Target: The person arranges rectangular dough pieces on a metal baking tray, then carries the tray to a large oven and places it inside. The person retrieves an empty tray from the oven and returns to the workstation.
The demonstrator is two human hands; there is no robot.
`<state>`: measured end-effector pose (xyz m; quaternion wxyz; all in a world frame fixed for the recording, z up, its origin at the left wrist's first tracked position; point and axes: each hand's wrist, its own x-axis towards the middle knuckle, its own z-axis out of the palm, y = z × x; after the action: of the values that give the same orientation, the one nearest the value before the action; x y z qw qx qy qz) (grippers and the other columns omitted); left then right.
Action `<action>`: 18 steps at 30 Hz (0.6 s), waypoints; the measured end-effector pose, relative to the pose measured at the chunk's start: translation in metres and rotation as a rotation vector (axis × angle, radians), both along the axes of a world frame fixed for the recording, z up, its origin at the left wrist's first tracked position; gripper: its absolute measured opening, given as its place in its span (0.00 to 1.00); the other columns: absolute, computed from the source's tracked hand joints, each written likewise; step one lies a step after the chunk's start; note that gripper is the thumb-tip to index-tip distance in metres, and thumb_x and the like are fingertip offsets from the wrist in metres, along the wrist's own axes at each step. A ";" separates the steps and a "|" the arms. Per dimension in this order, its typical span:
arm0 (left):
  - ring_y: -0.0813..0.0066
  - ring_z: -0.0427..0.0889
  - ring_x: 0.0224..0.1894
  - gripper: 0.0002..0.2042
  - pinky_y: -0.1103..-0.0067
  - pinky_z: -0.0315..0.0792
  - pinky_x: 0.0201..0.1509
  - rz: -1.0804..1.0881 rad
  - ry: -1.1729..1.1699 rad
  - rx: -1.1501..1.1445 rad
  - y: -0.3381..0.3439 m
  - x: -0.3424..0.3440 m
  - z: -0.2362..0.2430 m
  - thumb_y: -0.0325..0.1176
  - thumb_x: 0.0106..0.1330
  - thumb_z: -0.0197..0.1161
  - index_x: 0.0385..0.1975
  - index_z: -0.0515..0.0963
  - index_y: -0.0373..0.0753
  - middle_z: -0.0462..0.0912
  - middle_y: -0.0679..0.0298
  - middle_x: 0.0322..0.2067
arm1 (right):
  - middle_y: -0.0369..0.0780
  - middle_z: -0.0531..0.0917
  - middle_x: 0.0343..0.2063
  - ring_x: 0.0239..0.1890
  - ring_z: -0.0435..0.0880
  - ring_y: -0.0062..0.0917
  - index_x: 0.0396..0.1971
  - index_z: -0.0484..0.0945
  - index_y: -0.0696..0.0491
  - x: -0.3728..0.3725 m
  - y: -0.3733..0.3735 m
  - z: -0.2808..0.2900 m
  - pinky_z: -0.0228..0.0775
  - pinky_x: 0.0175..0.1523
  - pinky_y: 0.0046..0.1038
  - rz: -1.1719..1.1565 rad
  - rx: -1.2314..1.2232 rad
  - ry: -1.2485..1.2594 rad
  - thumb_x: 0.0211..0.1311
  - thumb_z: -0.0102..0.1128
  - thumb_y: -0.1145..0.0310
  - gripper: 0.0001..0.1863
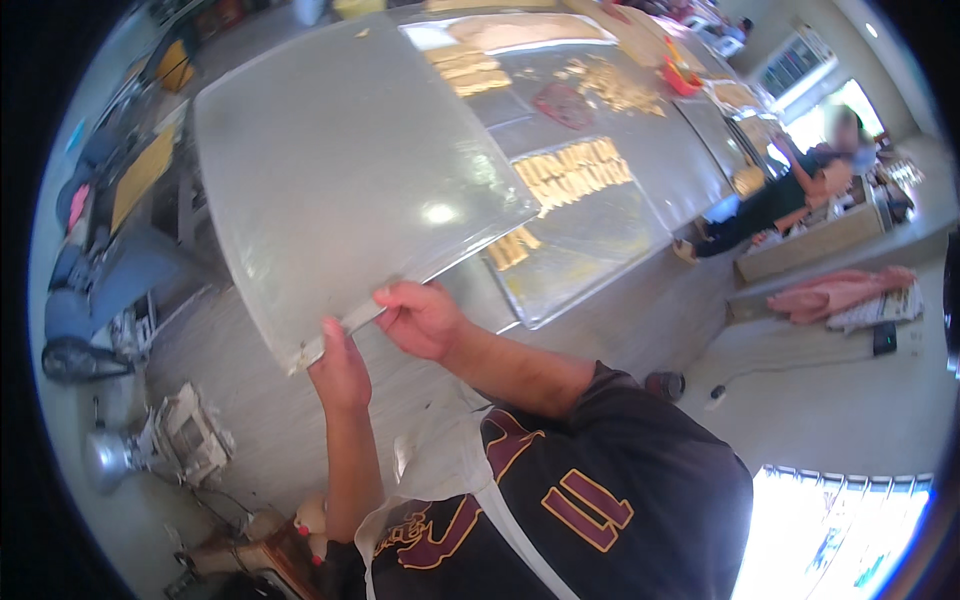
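A large grey metal baking tray (340,170) is gripped by its near edge in both of my hands. My left hand (342,368) is closed at the tray's near corner. Closed on the same edge a little to the right is my right hand (422,318). The tray is tilted and reaches away over the worktable, hiding part of it. Its broad surface looks bare apart from a small pale crumb at the far edge. Just beyond its right side lies another tray (590,270), partly filled with rows of pale dough strips (575,172).
On the metal worktable (690,190) are a loose heap of dough pieces (620,88), a sheet of dough (530,32) and a red basket (682,78). A person (810,180) stands at the right. Equipment and a silver lamp-like object (108,458) stand along the left.
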<state>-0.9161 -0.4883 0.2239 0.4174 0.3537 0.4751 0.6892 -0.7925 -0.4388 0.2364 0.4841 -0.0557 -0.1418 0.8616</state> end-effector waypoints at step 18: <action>0.59 0.69 0.60 0.24 0.62 0.58 0.67 0.471 -0.566 0.086 0.157 -0.544 -0.061 0.30 0.57 0.60 0.55 0.70 0.31 0.73 0.55 0.55 | 0.41 0.69 0.59 0.58 0.73 0.35 0.63 0.60 0.52 -0.323 0.377 -0.218 0.69 0.59 0.38 -0.173 -0.303 -0.367 0.62 0.56 0.72 0.29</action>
<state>-1.4597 -0.3314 0.1628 0.3470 0.0471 0.3799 0.8562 -1.1156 -0.0615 0.0186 0.5085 -0.2950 -0.0915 0.8037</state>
